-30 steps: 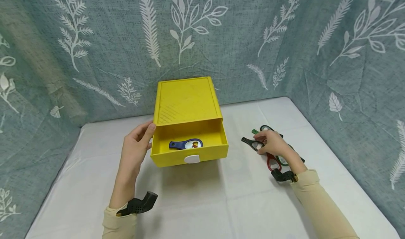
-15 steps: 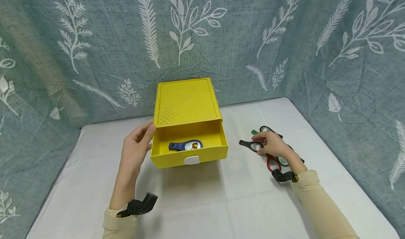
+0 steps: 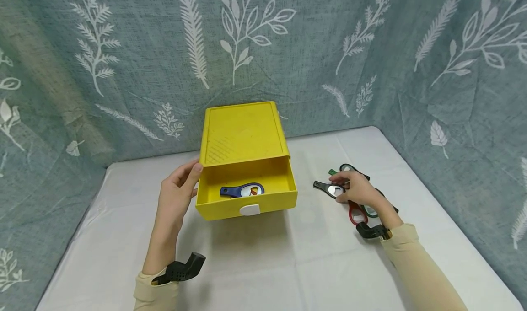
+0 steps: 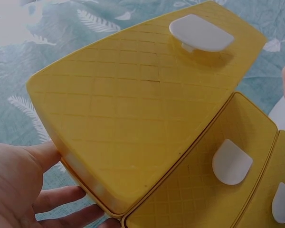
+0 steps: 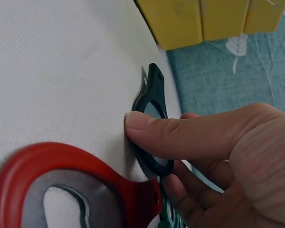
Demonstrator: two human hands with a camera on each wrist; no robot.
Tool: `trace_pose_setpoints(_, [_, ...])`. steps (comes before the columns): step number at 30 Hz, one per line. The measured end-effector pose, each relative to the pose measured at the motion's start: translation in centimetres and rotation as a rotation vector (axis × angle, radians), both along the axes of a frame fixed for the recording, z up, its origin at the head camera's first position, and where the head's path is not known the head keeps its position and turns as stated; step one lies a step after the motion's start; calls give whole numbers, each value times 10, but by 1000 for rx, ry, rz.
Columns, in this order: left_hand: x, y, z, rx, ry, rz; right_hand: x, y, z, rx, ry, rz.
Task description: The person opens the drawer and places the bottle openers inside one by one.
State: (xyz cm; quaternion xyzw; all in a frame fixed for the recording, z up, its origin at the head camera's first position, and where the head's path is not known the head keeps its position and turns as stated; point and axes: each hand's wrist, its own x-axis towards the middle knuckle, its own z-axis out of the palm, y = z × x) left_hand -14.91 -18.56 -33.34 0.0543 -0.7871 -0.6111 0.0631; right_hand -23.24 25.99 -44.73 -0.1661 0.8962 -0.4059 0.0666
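Observation:
A yellow drawer cabinet (image 3: 247, 132) stands at the back middle with its top drawer (image 3: 226, 210) pulled out. Lying in that drawer is a blue bottle opener (image 3: 232, 191). My left hand (image 3: 177, 190) rests against the cabinet's left side; in the left wrist view its thumb touches near the front corner, the other fingers spread below. To the right, my right hand (image 3: 357, 190) pinches a black bottle opener (image 5: 156, 85) by its ring head, thumb on one face and fingers behind. A red bottle opener (image 5: 97, 173) lies right beside that hand.
Around the right hand lie more openers: another black one (image 3: 354, 168), a green handle end (image 3: 332, 172) and a green ring (image 3: 372, 213), partly hidden by the hand. White cloth (image 3: 263, 265) covers the table. A patterned curtain (image 3: 164, 50) hangs close behind the cabinet.
The black bottle opener has shifted slightly left in my right fingers, and more of its ring shows. My left hand and the cabinet stay in place.

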Motion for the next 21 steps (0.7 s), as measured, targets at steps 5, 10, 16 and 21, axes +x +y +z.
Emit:
trace_pose_setpoints(5, [0, -1, -1, 2, 3, 3, 2, -1, 2, -24, -12, -2])
trace_pose_setpoints(10, [0, -1, -1, 3, 3, 2, 3, 0, 0, -46, -36, -3])
trace_pose_setpoints(16, [-1, 0, 0, 6, 4, 4, 1, 3, -1, -79, -55, 5])
trace_pose_setpoints(21, [-1, -1, 1, 17, -4, 0, 2, 3, -2, -154, -128, 18])
